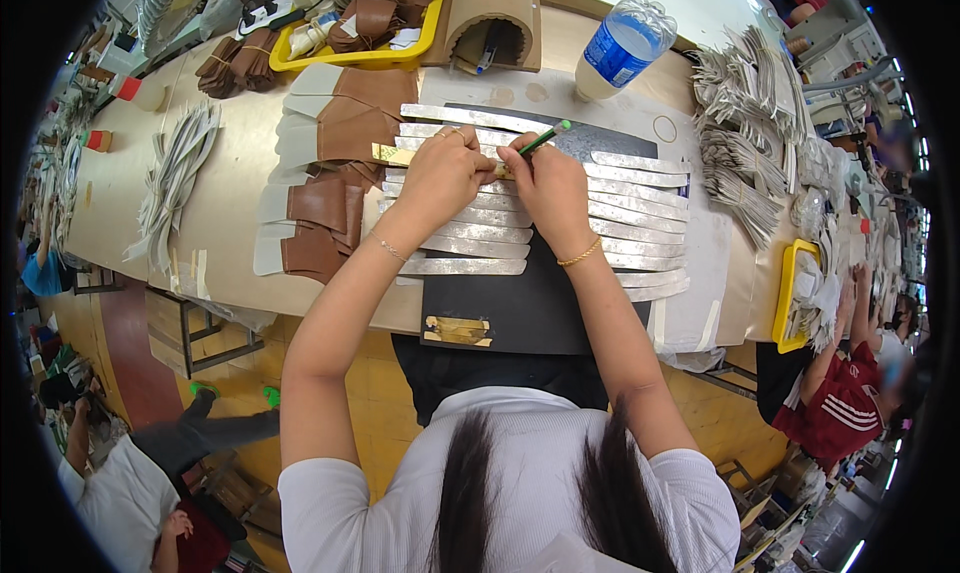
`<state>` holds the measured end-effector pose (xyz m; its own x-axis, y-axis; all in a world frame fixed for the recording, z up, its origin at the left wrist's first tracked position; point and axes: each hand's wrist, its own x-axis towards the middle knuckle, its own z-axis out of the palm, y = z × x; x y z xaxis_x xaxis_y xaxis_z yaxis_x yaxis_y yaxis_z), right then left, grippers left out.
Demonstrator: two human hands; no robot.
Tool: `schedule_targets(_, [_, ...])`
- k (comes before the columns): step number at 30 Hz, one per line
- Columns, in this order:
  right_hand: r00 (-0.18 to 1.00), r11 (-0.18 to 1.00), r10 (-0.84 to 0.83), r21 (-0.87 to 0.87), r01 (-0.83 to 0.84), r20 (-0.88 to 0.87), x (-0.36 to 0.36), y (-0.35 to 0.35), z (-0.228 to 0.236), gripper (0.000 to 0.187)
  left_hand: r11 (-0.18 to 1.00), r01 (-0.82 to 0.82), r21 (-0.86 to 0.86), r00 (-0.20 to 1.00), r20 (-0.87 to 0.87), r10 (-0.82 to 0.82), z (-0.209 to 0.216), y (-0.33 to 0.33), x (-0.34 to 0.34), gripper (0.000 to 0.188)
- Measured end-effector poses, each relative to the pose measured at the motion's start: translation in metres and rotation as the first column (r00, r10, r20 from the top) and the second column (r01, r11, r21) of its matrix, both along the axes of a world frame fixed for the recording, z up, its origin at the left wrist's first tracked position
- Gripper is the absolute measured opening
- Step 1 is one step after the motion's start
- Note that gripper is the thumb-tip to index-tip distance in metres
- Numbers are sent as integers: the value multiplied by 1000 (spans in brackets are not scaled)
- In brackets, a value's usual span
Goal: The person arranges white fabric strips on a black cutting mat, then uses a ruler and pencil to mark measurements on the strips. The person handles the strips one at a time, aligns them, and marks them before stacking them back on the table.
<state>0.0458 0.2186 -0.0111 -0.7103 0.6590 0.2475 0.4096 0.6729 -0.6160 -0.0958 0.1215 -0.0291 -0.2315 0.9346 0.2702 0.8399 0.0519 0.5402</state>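
My left hand (443, 177) is closed, its fingertips pressed down on a narrow yellow strip (391, 154) laid across the silvery-white strips. Between the fingers of my right hand (551, 191) is a green pen (546, 136), tilted with its upper end to the right; its tip is hidden by the fingers. The two hands nearly touch at the middle of the strips. Silvery-white strips (473, 246) lie in a row on a black board (510, 313), with a second row (637, 235) to the right. Brown leather pieces with pale ends (325, 208) overlap to the left.
A water bottle (625, 48) stands beyond my right hand, beside bundled pale strips (748, 123). At the back are a cardboard tube (490, 13) and a yellow tray (432, 33) of brown pieces. More pale strips (180, 178) lie left. People work on both sides.
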Motion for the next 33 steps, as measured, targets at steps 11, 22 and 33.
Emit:
schedule_targets(11, [996,993,-37,-111,27,-85,6,2,2,24,997,1,-72,997,77,5,6,1,-3,15])
schedule_targets(22, [935,935,-248,-315,163,-253,46,25,13,28,993,-16,-121,985,169,36,12,12,-15,20])
schedule_targets(33, [940,901,-262,-404,158,-217,56,24,12,30,997,-1,-72,996,87,7,2,15,-13,22])
